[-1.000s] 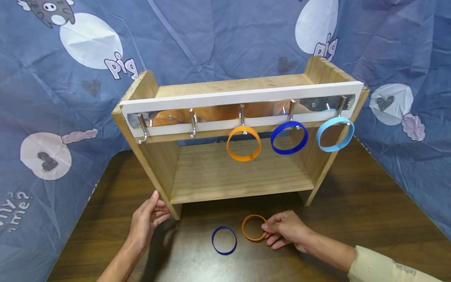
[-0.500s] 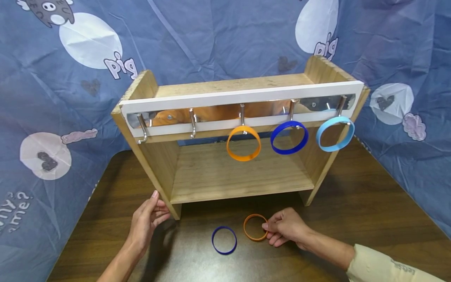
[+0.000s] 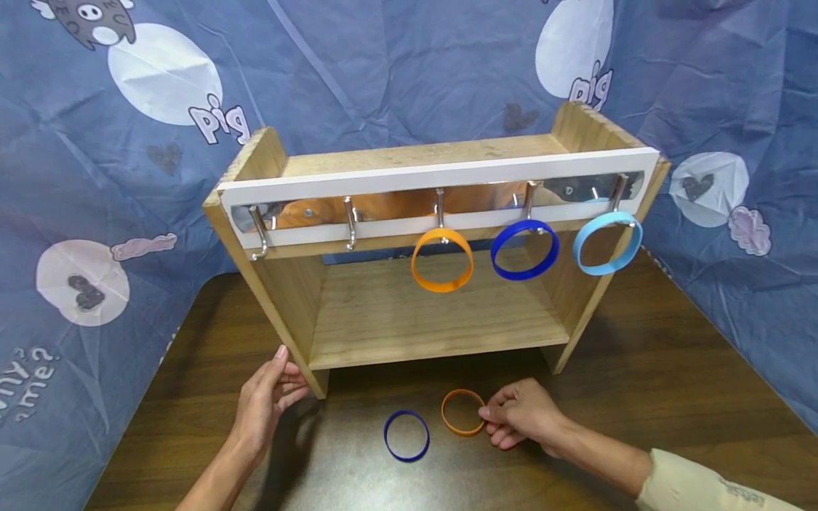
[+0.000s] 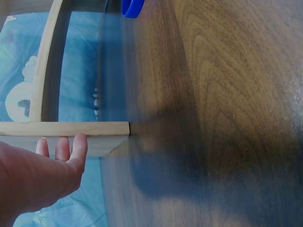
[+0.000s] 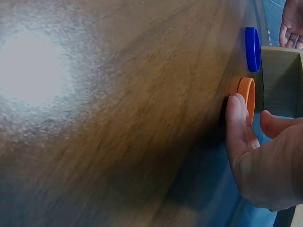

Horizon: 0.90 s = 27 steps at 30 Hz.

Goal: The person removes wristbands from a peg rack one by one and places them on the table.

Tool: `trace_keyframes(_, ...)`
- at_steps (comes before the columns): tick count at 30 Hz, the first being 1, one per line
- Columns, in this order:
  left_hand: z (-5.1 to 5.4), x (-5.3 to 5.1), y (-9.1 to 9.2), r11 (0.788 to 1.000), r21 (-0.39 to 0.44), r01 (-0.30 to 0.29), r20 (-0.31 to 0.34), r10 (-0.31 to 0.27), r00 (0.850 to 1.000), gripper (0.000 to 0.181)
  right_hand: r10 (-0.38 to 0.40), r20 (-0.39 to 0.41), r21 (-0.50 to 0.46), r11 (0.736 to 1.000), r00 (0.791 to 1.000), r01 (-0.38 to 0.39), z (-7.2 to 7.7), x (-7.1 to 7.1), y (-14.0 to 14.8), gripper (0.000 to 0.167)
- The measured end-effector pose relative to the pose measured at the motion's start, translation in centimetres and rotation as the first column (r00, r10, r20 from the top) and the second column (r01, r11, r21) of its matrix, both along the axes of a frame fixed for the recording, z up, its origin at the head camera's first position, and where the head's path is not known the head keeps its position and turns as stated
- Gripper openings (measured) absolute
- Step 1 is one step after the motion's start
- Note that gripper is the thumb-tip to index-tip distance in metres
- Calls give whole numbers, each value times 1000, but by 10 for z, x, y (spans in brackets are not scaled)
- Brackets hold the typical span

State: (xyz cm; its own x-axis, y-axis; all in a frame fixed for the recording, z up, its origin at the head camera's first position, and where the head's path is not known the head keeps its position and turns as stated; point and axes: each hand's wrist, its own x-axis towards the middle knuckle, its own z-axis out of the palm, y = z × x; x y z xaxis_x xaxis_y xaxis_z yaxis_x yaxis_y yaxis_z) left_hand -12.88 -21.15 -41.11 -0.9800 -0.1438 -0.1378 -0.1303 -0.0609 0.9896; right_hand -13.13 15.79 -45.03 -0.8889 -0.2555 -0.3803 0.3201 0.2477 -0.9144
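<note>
My right hand (image 3: 520, 415) pinches the right edge of a thin orange wristband (image 3: 445, 419) at the table. In the right wrist view the fingers (image 5: 235, 109) lie along that wristband, with the thumb beside it. Left of it lies a dark blue wristband (image 3: 386, 434), flat on the table and untouched. My left hand (image 3: 258, 401) rests its fingertips against the lower left side of a wooden shelf (image 3: 434, 312). In the left wrist view its fingers (image 4: 78, 146) reach the outside of the side panel, thumb hidden.
A white rail (image 3: 447, 174) with several metal hooks runs across the shelf's upper front. An orange band (image 3: 415, 273), a blue band (image 3: 554, 259) and a light blue band (image 3: 633, 248) hang from it. Two left hooks (image 3: 349, 223) hold nothing. A patterned blue cloth (image 3: 409, 71) stands behind.
The orange wristband has shifted a little to the right with my right hand. My left hand and the shelf stay where they were.
</note>
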Motion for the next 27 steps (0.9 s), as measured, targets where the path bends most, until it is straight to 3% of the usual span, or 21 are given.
trace_keyframes(17,1,0,1,1000,-8,-3,-2,3,1000,39,33,-13,-86,996,999,-34,23,2,4,33)
trace_keyframes(27,0,-1,1,1000,-5,-2,4,2,1000,38,35,-78,-120,992,996,-44,43,2,1,36)
